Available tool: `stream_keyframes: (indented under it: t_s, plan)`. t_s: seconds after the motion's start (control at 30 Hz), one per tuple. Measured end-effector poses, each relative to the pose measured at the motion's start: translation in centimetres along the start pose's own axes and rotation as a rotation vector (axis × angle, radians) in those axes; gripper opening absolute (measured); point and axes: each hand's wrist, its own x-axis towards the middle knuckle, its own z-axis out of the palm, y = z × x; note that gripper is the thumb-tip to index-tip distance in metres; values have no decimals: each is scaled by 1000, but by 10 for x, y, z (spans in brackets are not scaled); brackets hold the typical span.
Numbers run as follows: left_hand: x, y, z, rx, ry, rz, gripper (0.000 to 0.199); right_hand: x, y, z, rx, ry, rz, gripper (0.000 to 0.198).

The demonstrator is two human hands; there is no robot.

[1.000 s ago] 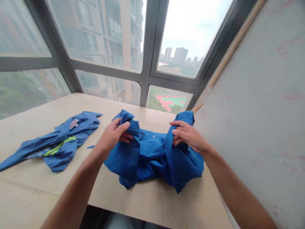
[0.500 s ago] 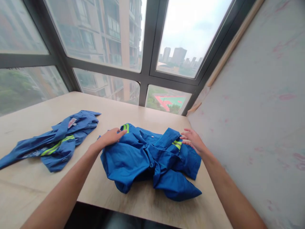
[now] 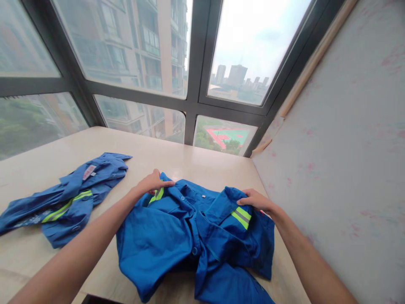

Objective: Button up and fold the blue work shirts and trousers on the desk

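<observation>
While the creased blue work jacket (image 3: 158, 236), with round buttons (image 3: 194, 251) and yellow-grey bands (image 3: 242, 217), spreads over the smooth worktop (image 3: 152, 154), left hand (image 3: 152, 183) and right hand (image 3: 257, 200) seemingly pinch its cloth between thumb and partly hidden fingers (image 3: 249, 193), flanking its neck opening (image 3: 202, 189).

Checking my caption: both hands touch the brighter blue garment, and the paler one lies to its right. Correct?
No: the paler garment lies left of the brighter blue garment, as the head view shows. The left hand and right hand do touch the brighter one.
</observation>
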Motion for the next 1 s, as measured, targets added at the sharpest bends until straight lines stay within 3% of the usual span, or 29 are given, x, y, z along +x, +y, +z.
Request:
stream_keyframes:
  t_s: [0.1, 0.17, 0.27, 0.4, 0.47, 0.53, 0.57, 0.67, 0.73, 0.8, 0.9, 1.0]
  plan:
    - [2, 11, 9, 103, -192, 4, 47, -8, -26, -12, -65, -142, -83, 29]
    - [-4, 21, 6, 89, -146, 53, 29, -14, -41, -17, -124, -80, -192, 31]
    - [-20, 37, -14, -70, 124, 252, 24, -23, -58, -20, -93, 248, -479, 28]
    - [-40, 62, -54, -456, 770, 488, 32, -26, -73, -20, 112, 843, -890, 21]
    - [-41, 76, -65, -651, 1011, 562, 36, -17, -80, -21, 139, 1128, -966, 21]
    - [-36, 88, -64, -744, 993, 641, 44, -1, -87, -24, 105, 1227, -876, 28]
    - [-32, 92, -60, -744, 891, 674, 52, 7, -88, -25, 94, 1189, -788, 38]
    - [-18, 91, -36, -631, 518, 655, 90, 31, -84, -23, 122, 874, -517, 80]
    - [-13, 78, -19, -556, 409, 568, 100, 40, -70, -19, 124, 682, -403, 89]
    - [-13, 57, -5, -510, 429, 474, 90, 41, -46, -13, 85, 538, -327, 82]
    - [-26, 21, 12, -473, 584, 257, 57, 35, -2, 1, 23, 376, -211, 70]
    - [-48, -11, 34, -475, 801, 118, 48, 21, 39, 18, 0, 360, -152, 64]
